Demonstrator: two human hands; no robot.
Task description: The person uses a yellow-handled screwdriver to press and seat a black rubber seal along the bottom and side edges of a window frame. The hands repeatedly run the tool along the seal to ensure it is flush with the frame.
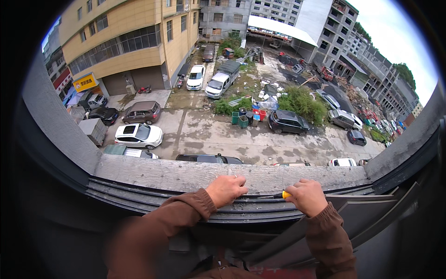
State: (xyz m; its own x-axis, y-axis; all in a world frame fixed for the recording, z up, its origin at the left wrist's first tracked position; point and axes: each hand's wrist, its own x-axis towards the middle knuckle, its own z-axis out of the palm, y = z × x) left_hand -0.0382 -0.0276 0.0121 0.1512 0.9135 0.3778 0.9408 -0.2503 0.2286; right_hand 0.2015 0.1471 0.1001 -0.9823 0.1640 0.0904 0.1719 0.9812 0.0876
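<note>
My right hand [307, 197] is closed round the yellow handle of a screwdriver [286, 194]. Its thin shaft points left, lying along the dark window track [195, 203] at the edge of the concrete sill. My left hand [226, 189] rests on the sill by the shaft's far end, fingers curled together. What the left fingers hold, if anything, is hidden. A ring shows on one of its fingers. The rough, dusty concrete sill [144, 174] runs beyond both hands.
Beyond the sill the ground drops away to a yard with parked cars, such as a white car [139, 135], and coloured bins [243, 121]. Grey panels [371, 209] lean beneath the track at the right. Dark frame sides [51, 149] and concrete walls bound the opening.
</note>
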